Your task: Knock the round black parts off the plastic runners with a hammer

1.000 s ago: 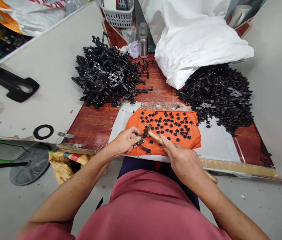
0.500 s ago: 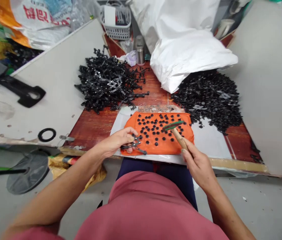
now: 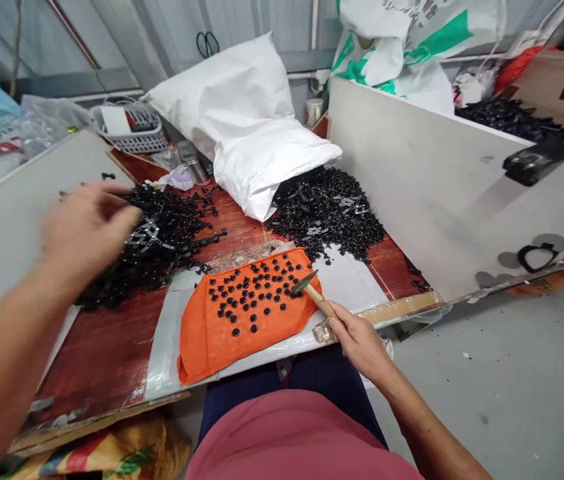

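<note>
My right hand [image 3: 359, 340] is closed round the wooden handle of a small hammer [image 3: 312, 291], whose head rests at the right edge of an orange cloth [image 3: 202, 333] dotted with several small black rivets [image 3: 249, 297]. My left hand [image 3: 85, 227] is raised and blurred over the left pile of black metal parts [image 3: 162, 247]; its fingers are smeared and I cannot make out whether it holds anything. A second pile of black parts [image 3: 327, 213] spills from a white sack [image 3: 252, 133] behind the cloth.
A pale board [image 3: 437, 180] walls off the right side, another one [image 3: 7, 220] the left. A grey basket [image 3: 129, 130], a metal flask [image 3: 189, 157] and bags stand at the back. The red wooden table [image 3: 107, 347] ends near my lap; grey floor lies to the right.
My left hand left the orange cloth and swung up over the left pile. The hammer moved from the cloth's middle to its right edge. The view turned right and upward.
</note>
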